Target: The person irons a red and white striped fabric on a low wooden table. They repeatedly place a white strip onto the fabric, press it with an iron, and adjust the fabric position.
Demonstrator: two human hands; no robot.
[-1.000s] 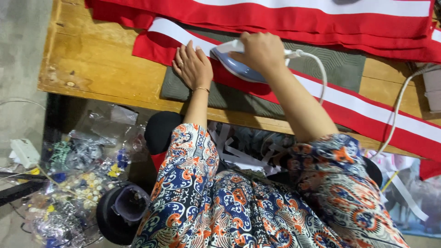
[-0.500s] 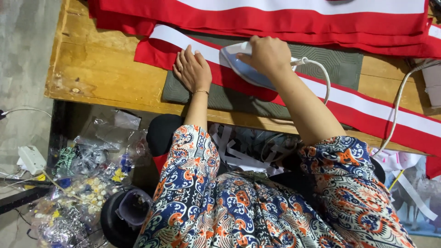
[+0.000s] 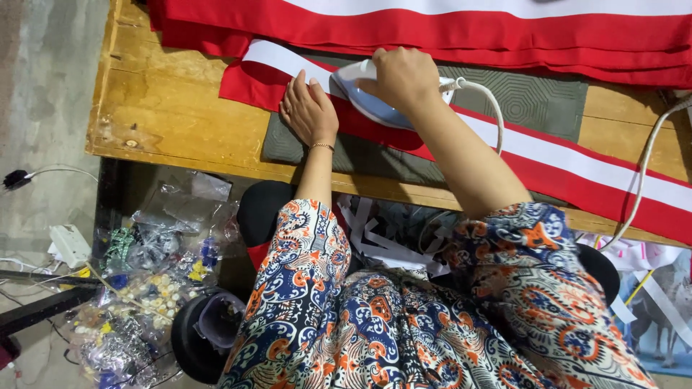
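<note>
Resting on the red-and-white cloth [image 3: 577,162], the iron [image 3: 364,97] sits on the white stripe, gripped by the closed right hand [image 3: 400,75]. The left hand [image 3: 310,112] lies open and flat on the cloth just beside it. Under the cloth is a grey pad [image 3: 537,101] on the wooden surface [image 3: 166,108]; a white cord [image 3: 490,108] loops from the iron.

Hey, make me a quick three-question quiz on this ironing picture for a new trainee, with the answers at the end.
1. True or false: the right hand grips the iron.
2. The left hand lies: A) flat on the red and white fabric, B) on the cord, C) in the lap.
3. What lies between the fabric and the wooden table?

Key: 1 true; 2 A; 3 a grey pad.
</note>
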